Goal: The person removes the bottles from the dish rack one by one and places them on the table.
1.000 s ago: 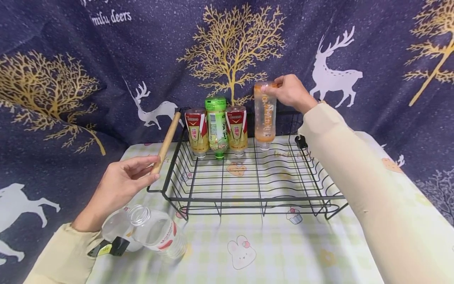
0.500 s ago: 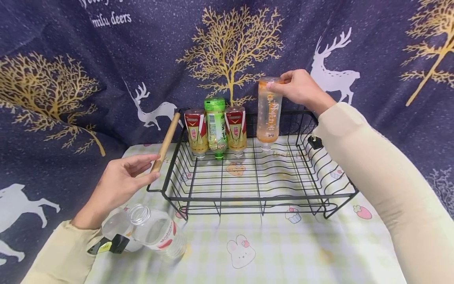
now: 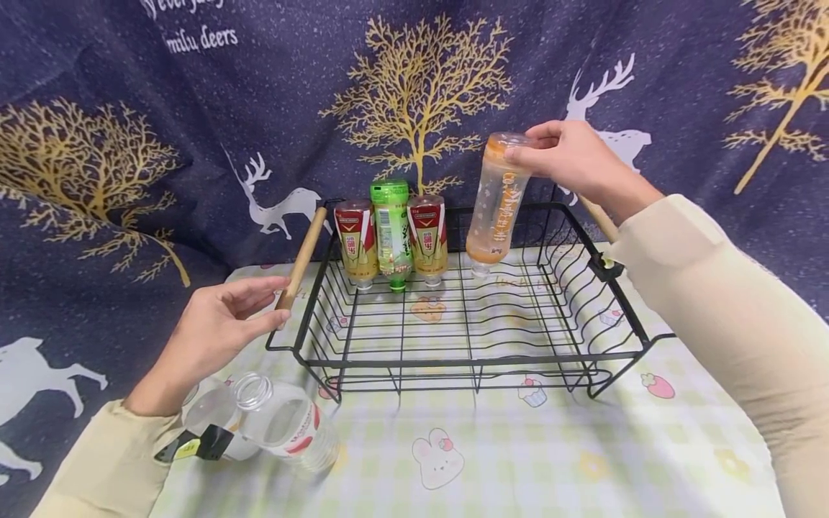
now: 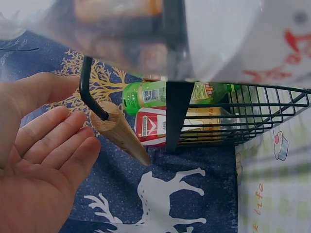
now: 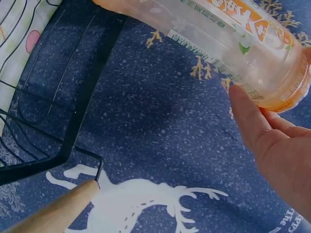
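Note:
My right hand [image 3: 573,155] pinches the base of a clear plastic bottle with orange bands [image 3: 499,201], which is upside down and leaning. Its neck points down into the back of a black wire dish rack [image 3: 447,363]. In the right wrist view, thumb and fingers grip the bottle's base [image 5: 284,97]. My left hand [image 3: 223,324] rests by the rack's left wooden handle [image 3: 303,262]; the left wrist view shows its fingers relaxed beside the handle's end [image 4: 104,116]. Left of the held bottle, a green bottle [image 3: 391,234] stands inverted between two red-and-gold bottles [image 3: 356,241].
On the front left of the checked tablecloth stand a clear bottle with a red-and-white label [image 3: 294,424] and another clear container [image 3: 210,410] partly behind the left wrist. A dark blue deer-print cloth [image 3: 272,93] hangs close behind the rack. The right wooden handle [image 3: 599,216] is partly hidden by the right arm.
My right hand has moved right and slightly up with the bottle's base, so the bottle has gone from upright to leaning right. Its neck stays near the same spot. The left hand barely moves.

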### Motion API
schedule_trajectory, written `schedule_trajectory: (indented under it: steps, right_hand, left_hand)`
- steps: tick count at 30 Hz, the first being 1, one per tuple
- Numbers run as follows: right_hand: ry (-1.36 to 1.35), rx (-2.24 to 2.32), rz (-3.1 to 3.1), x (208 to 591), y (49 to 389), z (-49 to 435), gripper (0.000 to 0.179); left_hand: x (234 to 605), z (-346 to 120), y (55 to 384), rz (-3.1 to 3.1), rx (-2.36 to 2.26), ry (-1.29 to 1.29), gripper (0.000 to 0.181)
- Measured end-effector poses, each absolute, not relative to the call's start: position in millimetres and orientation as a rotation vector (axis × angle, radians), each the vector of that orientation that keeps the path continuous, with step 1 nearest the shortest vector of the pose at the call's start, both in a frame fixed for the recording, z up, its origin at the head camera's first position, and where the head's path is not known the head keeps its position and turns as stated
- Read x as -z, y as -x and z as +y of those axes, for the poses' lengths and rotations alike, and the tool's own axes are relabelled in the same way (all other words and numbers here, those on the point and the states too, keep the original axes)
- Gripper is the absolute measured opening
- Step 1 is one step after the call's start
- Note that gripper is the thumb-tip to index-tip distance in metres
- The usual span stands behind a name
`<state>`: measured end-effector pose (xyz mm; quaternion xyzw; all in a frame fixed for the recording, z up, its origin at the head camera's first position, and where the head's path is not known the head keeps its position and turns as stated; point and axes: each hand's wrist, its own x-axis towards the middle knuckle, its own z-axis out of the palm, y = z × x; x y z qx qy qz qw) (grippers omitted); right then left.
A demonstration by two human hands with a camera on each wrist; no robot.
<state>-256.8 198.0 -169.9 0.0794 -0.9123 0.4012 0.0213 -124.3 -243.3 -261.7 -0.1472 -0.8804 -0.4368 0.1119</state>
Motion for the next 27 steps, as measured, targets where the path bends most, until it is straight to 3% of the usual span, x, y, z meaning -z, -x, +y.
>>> schedule_trajectory:
  steps: [20, 27]
  right_hand:
    - [-0.316, -1.452, -2.589, 174, 211, 241, 0.067]
    - [-0.414, -1.635, -2.420, 186, 199, 254, 0.051]
  left_hand:
    - [257, -241, 124, -2.600, 1.230, 0.484, 0.039]
    - [255, -241, 122, -2.573, 1.231, 0.497, 0.038]
